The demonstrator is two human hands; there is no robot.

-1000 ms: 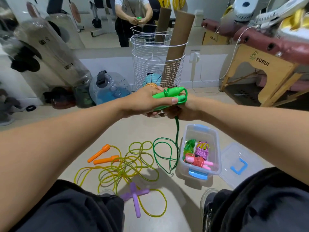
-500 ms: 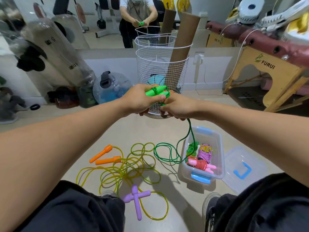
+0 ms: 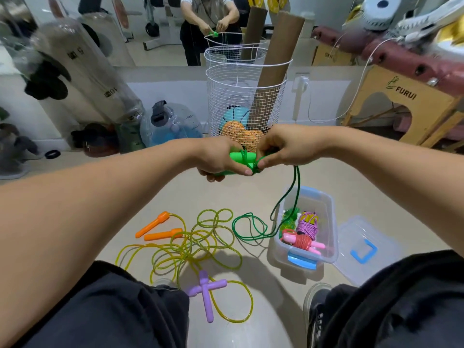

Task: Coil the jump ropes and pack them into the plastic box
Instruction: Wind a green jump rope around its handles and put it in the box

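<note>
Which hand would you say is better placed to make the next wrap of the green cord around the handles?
Right. The right hand already pinches the green cord, whose slack trails below it, while the left hand grips the green handles.

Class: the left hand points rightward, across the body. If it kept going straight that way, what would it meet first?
The right hand. The left hand grips the green handles, and its thumb tip already seems to touch the right fingertips pinching the cord, though depth is uncertain.
</note>
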